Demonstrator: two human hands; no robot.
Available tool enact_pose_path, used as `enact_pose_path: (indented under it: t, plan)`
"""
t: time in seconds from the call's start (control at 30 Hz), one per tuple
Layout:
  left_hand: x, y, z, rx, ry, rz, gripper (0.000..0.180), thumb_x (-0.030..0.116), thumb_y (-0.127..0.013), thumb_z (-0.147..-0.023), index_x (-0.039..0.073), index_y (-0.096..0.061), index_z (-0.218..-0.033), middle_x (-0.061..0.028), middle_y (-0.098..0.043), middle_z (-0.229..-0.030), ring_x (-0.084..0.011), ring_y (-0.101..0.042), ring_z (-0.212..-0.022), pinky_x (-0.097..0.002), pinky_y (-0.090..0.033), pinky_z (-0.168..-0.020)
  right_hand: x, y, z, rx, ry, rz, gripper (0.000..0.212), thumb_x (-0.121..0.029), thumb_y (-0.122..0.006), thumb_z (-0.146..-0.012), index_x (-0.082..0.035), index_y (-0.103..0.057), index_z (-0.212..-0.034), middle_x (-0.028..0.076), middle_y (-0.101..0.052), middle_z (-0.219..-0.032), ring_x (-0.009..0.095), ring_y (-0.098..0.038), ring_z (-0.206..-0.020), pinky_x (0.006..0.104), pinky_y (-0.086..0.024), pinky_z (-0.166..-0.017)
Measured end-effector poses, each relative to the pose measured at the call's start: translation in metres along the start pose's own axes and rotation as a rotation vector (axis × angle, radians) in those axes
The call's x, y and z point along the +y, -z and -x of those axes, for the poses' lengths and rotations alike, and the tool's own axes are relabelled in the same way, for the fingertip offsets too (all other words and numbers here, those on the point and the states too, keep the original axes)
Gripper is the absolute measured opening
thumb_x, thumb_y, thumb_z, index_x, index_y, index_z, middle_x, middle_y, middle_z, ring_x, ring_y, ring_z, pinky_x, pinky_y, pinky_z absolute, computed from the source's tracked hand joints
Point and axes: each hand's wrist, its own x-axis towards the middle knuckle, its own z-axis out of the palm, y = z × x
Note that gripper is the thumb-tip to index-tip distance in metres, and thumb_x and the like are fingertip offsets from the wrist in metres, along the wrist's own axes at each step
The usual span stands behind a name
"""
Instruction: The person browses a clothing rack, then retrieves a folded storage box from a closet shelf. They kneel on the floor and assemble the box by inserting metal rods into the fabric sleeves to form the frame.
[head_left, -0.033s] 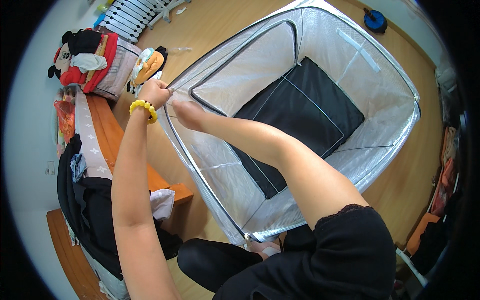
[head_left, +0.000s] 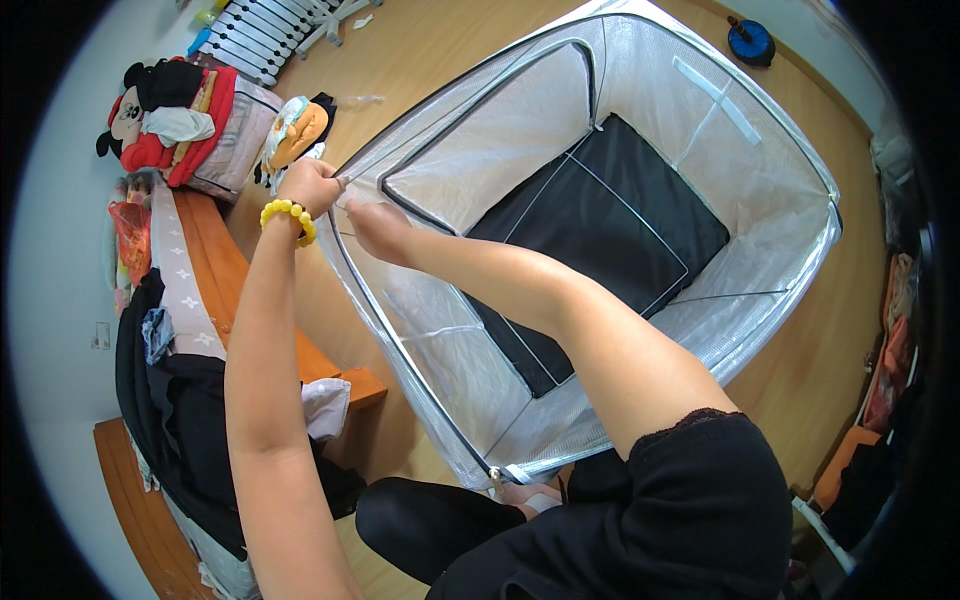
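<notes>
A large open box-shaped enclosure of silvery sheet (head_left: 440, 335) with dark-edged rims stands in front of me. Inside it lies a black floor panel (head_left: 610, 215) crossed by thin pale rods. My left hand (head_left: 308, 187), with a yellow bead bracelet (head_left: 288, 208) at the wrist, is closed with a pinch on the rim at the left corner. Just beside it is my right hand (head_left: 378, 230), reached across the opening and rounded in a closed shape. Its fingers are turned away, so what it holds is hidden. A zip pull (head_left: 495, 473) hangs at the near corner.
Left of the enclosure run a wooden bed frame (head_left: 215, 265) and a heap of black clothing (head_left: 190, 400). A red mouse plush (head_left: 150, 125) rests on a packed bag. A blue exercise wheel (head_left: 752, 42) lies at the far right, and fabrics (head_left: 885, 350) line the right wall.
</notes>
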Motion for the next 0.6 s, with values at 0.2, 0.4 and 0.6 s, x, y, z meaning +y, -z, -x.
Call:
enact_pose_path:
  t: [0.2,0.4,0.6]
  plan:
    - [0.003,0.0,-0.001,-0.013,0.008,-0.026,0.021,0.018,-0.07,-0.077,-0.003,-0.069,-0.072,-0.0093,-0.061,-0.058,-0.0168,-0.057,-0.056,-0.0328,-0.045,-0.059,-0.008,-0.003,0.008,0.039,-0.11,-0.041,0.018,-0.012,-0.039,-0.089,-0.001,-0.053,-0.086,0.027,-0.062,-0.084,0.041,-0.062,-0.082,0.0518,-0.047,-0.07]
    - [0.0,-0.004,0.001,0.035,-0.03,0.0,0.02,0.018,-0.066,-0.075,-0.002,-0.067,-0.069,-0.0133,-0.06,-0.058,-0.0208,-0.059,-0.056,-0.0338,-0.046,-0.058,-0.002,-0.003,0.009,0.075,-0.019,-0.013,0.015,-0.01,-0.041,-0.088,0.0,-0.052,-0.087,0.026,-0.061,-0.08,0.042,-0.062,-0.075,0.0511,-0.046,-0.065]
    - [-0.005,-0.004,-0.002,0.01,-0.018,-0.019,0.021,0.019,-0.066,-0.075,-0.001,-0.068,-0.07,-0.0148,-0.063,-0.062,-0.0237,-0.062,-0.059,-0.0343,-0.048,-0.061,-0.009,-0.004,0.008,0.069,-0.001,0.04,0.015,-0.007,-0.043,-0.085,0.001,-0.056,-0.086,0.025,-0.064,-0.078,0.041,-0.065,-0.075,0.0498,-0.05,-0.065]
